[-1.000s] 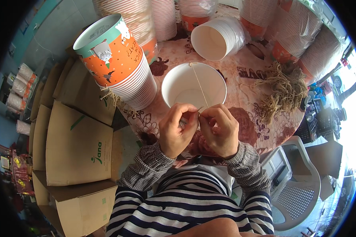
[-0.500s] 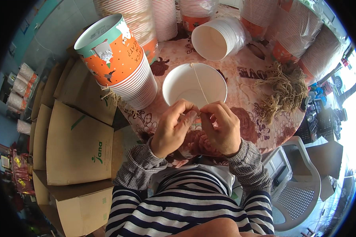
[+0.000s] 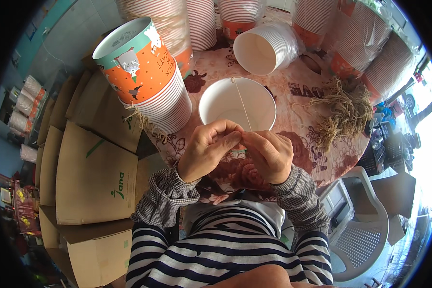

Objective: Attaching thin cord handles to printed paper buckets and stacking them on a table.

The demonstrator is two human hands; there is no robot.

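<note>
The left hand [image 3: 209, 150] and the right hand [image 3: 269, 154] are meeting fingertip to fingertip at the near rim of a white paper tub [image 3: 237, 102] standing open on the flowered table [image 3: 306, 91]. Both sets of fingers are closing in a pinch on a thin string [image 3: 242, 104] that is running taut across the tub's mouth to its far rim. Compared with half a second ago, the hands are sitting closer together, the left fingers curling further over the right thumb. A stack of orange tubs [image 3: 146, 77] is leaning just left of the tub, and a bundle of twine [image 3: 342, 106] is lying to its right.
</note>
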